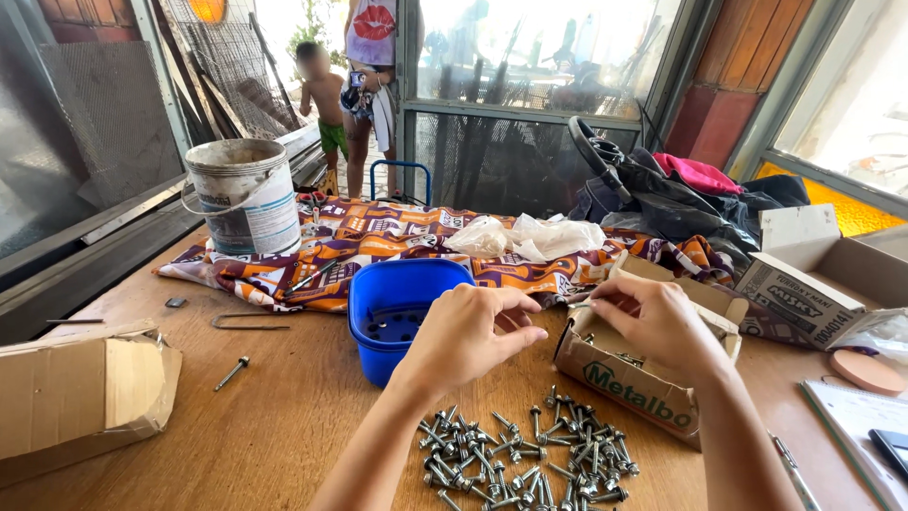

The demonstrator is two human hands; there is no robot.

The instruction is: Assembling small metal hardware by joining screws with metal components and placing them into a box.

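Head view is looking down on a wooden table, where the left hand and the right hand are meeting above a pile of screws. The left hand's fingers are curling together, thumb pressing toward the fingertips; whatever they are pinching is too small to make out. The right hand is likewise pinching at its fingertips, where something thin and pale is just showing, though it cannot be told for certain what it is. That hand is hovering over an open brown carton with green lettering on its near side, and is hiding most of the inside. The screws are lying loose on the near part of the table, just near of both hands, the pile cut off by the bottom edge.

Just far of the left hand a blue tub is sitting, its inside only partly showing. At the right a second open carton, pale with dark print, is running out of view. A torn brown box is lying at the near left. On the far left a stained white bucket is standing on a patterned cloth, with a crumpled clear bag farther right.
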